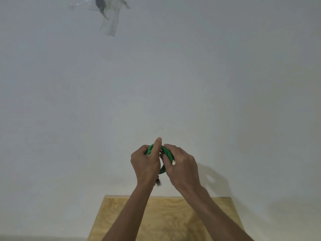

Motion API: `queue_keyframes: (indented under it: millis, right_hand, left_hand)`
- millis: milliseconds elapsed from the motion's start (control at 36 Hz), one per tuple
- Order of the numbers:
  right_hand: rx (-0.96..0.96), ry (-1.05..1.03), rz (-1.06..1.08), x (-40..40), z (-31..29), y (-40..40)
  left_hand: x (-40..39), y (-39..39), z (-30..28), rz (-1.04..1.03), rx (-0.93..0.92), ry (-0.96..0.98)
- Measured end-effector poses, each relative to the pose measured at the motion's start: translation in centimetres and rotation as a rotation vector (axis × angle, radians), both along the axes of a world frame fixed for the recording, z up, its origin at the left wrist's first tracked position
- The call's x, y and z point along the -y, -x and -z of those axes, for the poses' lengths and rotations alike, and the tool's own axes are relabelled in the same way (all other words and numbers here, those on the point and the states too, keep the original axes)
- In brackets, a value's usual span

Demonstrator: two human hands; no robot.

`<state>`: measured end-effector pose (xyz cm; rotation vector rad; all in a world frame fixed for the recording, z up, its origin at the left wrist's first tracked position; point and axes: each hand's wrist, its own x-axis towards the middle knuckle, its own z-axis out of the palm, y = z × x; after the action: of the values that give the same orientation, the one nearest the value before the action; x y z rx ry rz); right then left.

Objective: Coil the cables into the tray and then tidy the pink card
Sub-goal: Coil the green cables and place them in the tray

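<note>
A green cable [168, 153] is wound into a small coil and held up in front of the white wall. My left hand [145, 164] grips the coil's left side, thumb pointing up. My right hand [182, 168] closes on the coil's right side, with a white connector end showing at its fingers. A dark plug end [158, 182] dangles below the left wrist. The tray and the pink card are not in view.
A light plywood table top [166, 218] lies below my forearms, against the white wall [156, 84]. High on the wall a dark round fitting [99, 4] is stuck under clear tape.
</note>
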<state>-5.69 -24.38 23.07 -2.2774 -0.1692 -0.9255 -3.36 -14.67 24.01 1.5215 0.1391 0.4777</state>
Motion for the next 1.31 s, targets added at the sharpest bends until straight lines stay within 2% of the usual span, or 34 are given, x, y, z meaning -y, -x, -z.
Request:
queue_keyframes:
  millis: [361, 556, 861, 1139, 1222, 1306]
  right_hand:
    - [0.162, -0.059, 0.102, 0.2, 2.2, 0.4]
    - [0.143, -0.115, 0.060, 1.6, 3.4, 0.5]
    - [-0.047, -0.201, -0.087, 2.8, 7.0, 1.4]
    - [-0.249, -0.244, -0.151, -0.5, 11.4, 3.6]
    - [-0.321, -0.275, -0.127, -1.5, 13.2, 4.9]
    - [-0.428, -0.297, -0.060, -2.3, 15.2, 6.9]
  left_hand:
    - [1.2, 0.7, 0.1, 0.020, -0.033, 0.013]
    - [2.8, 1.2, 1.2, 0.001, -0.088, 0.015]
    - [3.2, 2.8, 5.4, 0.040, -0.255, -0.058]
    - [-1.8, 5.2, 10.0, 0.038, -0.424, -0.088]
    - [-4.7, 5.9, 12.3, 0.012, -0.443, -0.189]
    - [-8.2, 7.3, 15.3, 0.007, -0.378, -0.456]
